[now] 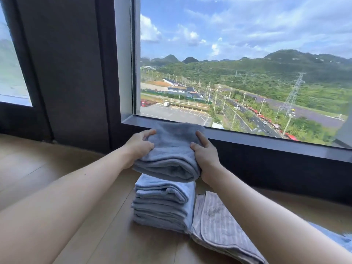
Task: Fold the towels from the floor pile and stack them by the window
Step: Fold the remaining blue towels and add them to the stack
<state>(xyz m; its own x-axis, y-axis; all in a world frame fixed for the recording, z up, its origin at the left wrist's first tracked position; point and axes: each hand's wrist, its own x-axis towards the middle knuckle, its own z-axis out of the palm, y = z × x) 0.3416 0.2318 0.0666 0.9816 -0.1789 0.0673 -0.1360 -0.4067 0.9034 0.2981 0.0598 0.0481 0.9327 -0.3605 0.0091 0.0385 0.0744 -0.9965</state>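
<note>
A folded grey-blue towel (171, 149) hangs in the air just above a stack of folded light blue towels (163, 204) on the wooden floor below the window. My left hand (140, 144) grips the towel's left side, thumb on top. My right hand (204, 155) grips its right side, thumb on top and fingers underneath. The held towel's lower fold hovers close over the top of the stack.
A striped grey cloth (219, 223) lies flat on the floor right of the stack. A bit of blue fabric (341, 241) shows at the right edge. The window sill (266, 141) runs behind the stack, a dark pillar (72, 73) stands left.
</note>
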